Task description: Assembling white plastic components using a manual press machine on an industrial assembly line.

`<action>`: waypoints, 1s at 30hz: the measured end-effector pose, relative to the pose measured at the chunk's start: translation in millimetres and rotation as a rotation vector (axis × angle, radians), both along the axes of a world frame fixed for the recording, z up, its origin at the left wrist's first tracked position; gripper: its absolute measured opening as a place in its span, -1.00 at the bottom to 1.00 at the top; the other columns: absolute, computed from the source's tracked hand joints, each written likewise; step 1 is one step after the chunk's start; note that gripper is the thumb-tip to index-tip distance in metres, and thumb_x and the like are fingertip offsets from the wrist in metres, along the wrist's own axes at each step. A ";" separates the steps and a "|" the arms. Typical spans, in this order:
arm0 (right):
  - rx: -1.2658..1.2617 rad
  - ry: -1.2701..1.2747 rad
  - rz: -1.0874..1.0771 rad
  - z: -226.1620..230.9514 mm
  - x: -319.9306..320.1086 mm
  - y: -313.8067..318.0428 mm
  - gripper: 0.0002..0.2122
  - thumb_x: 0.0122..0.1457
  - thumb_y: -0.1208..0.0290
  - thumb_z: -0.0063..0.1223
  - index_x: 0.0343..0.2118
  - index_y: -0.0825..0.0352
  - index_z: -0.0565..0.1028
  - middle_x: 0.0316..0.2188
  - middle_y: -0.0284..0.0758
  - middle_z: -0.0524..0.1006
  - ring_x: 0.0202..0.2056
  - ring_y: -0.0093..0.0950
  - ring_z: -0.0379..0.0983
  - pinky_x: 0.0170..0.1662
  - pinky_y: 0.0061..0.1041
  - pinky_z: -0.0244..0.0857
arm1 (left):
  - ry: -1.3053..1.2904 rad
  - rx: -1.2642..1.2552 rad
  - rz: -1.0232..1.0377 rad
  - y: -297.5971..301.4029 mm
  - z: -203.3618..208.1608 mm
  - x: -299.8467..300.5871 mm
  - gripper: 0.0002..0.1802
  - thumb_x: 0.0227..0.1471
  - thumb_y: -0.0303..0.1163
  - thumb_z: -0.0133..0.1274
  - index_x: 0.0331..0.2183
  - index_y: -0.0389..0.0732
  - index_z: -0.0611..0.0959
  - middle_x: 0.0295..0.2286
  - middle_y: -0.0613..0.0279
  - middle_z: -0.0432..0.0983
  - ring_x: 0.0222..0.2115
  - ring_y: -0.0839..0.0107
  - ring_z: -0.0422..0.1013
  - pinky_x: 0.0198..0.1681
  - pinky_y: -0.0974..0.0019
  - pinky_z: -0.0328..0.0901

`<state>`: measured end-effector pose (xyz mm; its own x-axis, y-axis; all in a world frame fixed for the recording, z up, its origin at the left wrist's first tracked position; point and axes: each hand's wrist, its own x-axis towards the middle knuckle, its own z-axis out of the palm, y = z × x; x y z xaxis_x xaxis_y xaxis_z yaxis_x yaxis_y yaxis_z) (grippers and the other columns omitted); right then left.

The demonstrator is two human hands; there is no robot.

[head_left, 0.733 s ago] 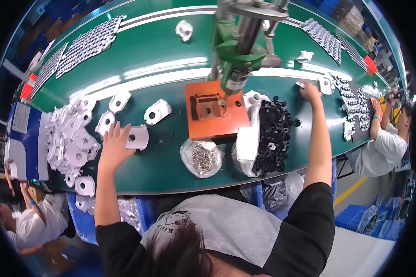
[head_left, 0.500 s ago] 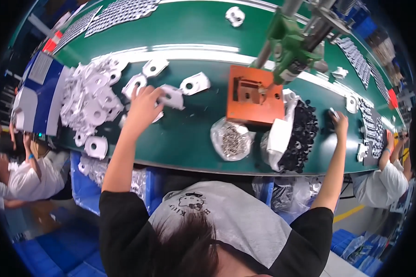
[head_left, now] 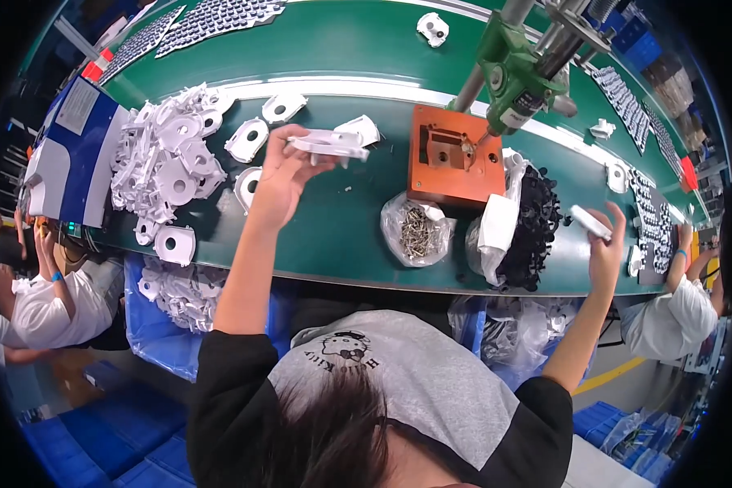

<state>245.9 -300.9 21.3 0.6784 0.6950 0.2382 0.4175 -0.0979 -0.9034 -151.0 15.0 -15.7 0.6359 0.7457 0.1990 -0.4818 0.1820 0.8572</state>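
Note:
My left hand (head_left: 283, 172) is closed on a white plastic housing (head_left: 327, 144), held edge-on above the bench. Just behind it lies another white housing (head_left: 364, 128), partly covered. Several more housings with round holes rest nearby, one (head_left: 246, 140) left of my left hand. On the right, my right hand (head_left: 606, 250) grips a small white plastic piece (head_left: 591, 222) seen edge-on, too narrow to make out fully. Beside it spreads a heap of small black parts (head_left: 533, 232). The orange press fixture (head_left: 455, 175) stands between my hands.
A green press (head_left: 512, 81) rises over the fixture. A bag of metal pins (head_left: 415, 236) sits in front. Piled white housings (head_left: 167, 154) adjoin a blue-and-white machine (head_left: 73, 154) at left. Blue bins (head_left: 159, 346) hang below the bench edge. Other people work at both sides.
My left hand has lifted the white housing off the bench, moving right and tilting it edge-on. My right hand has come slightly lower, with the white piece now showing more clearly.

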 end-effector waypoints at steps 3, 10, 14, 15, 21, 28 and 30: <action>0.021 0.148 0.457 28.4 -77.4 42.2 -0.12 -0.17 -0.16 0.17 0.07 0.43 0.10 -0.17 -0.14 0.44 -0.14 -0.31 0.41 -0.03 -0.39 0.28 | -0.010 -0.039 -0.097 -23.7 5.0 16.2 -0.69 0.14 -0.43 -0.16 -0.05 -0.19 0.34 -0.26 0.17 0.43 -0.30 0.42 0.40 -0.15 0.36 0.29; -0.176 -0.281 0.807 35.7 -171.1 115.9 -0.20 -0.28 0.50 0.26 0.09 0.33 0.07 0.04 -0.15 0.22 0.01 -0.26 0.29 0.06 -0.38 0.17 | 0.105 -0.129 -0.345 -82.6 15.6 57.7 -0.74 0.13 -0.44 -0.14 -0.11 -0.21 0.34 -0.39 0.27 0.49 -0.41 0.59 0.41 -0.36 0.54 0.30; -0.091 -0.198 0.798 25.6 -193.6 128.3 -0.17 -0.27 0.57 0.19 0.15 0.30 0.03 0.12 -0.16 0.19 0.07 -0.25 0.26 0.08 -0.40 0.15 | 0.257 -0.065 -0.262 -89.0 5.6 61.0 -0.60 -0.08 -0.68 -0.13 -0.15 -0.16 0.32 -0.32 0.17 0.47 -0.32 0.46 0.45 -0.35 0.46 0.38; -0.088 -0.125 0.772 23.4 -195.6 129.2 -0.19 -0.26 0.57 0.17 0.15 0.29 0.04 0.14 -0.16 0.18 0.09 -0.24 0.24 0.09 -0.40 0.14 | 0.255 -0.066 -0.257 -89.1 6.5 59.7 -0.60 -0.08 -0.68 -0.13 -0.15 -0.16 0.32 -0.32 0.17 0.47 -0.32 0.46 0.45 -0.35 0.46 0.38; -0.132 -0.357 0.748 14.9 -198.7 134.1 -0.27 -0.28 0.55 0.08 0.13 0.26 0.22 0.13 -0.17 0.19 0.08 -0.16 0.17 0.08 -0.33 0.15 | 0.152 -0.327 -0.320 -91.8 -5.3 54.3 -0.63 0.04 -0.62 -0.16 -0.08 -0.15 0.27 -0.19 0.15 0.38 -0.21 0.35 0.43 -0.21 0.30 0.41; -0.060 -0.383 0.709 0.5 -201.6 136.0 -0.44 -0.35 0.56 -0.02 -0.09 0.34 0.37 -0.04 -0.19 0.33 -0.03 -0.22 0.20 0.06 -0.37 0.12 | 0.191 -0.290 -0.352 -96.4 -8.9 62.2 -0.54 0.00 -0.62 -0.14 -0.04 -0.10 0.22 -0.25 0.12 0.38 -0.28 0.40 0.44 -0.39 0.38 0.42; -0.095 -0.291 0.735 1.0 -197.6 134.9 -0.52 -0.36 0.50 0.06 -0.21 0.35 0.37 -0.20 -0.21 0.36 -0.18 -0.24 0.31 -0.09 -0.42 0.23 | 0.242 -0.355 -0.366 -96.9 -7.8 59.8 -0.53 0.00 -0.60 -0.13 -0.03 -0.10 0.21 -0.25 0.12 0.38 -0.29 0.41 0.44 -0.40 0.37 0.41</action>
<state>48.3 -165.9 22.2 -0.0424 0.9666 0.2528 0.6224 0.2235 -0.7501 -91.1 -81.9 -23.5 0.8622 0.4621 -0.2074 -0.1303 0.5980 0.7908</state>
